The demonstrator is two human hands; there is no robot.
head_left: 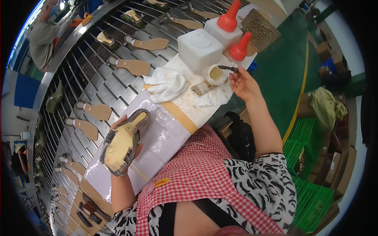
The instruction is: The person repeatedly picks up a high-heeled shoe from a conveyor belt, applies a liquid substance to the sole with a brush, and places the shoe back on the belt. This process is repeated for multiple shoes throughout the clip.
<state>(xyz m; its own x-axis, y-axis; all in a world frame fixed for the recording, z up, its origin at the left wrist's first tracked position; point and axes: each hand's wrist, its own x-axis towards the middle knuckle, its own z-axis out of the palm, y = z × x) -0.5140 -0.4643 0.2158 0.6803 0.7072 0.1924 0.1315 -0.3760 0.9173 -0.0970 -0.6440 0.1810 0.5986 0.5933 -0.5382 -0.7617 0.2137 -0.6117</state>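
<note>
My left hand (123,171) is wrapped round a lasted shoe (120,146), held bottom side up over the table's lilac cover. Its underside is pale yellow, with dark gathered edges at the toe. My right hand (245,83) pinches a dark brush (227,68) by its end. The brush lies level above the rim of a small white cup (216,74) with yellowish liquid in it. Whether its tip touches the cup, I cannot tell. Beside the cup are a tape-wrapped block (202,88) and a crumpled white cloth (165,84).
Two white bottles with red cone caps (238,48) stand behind the cup. Along the left runs a metal slatted conveyor (90,84) carrying tan soles (134,67) and lasted shoes. A person (45,39) stands across it. Green crates (311,200) and boxes line the right.
</note>
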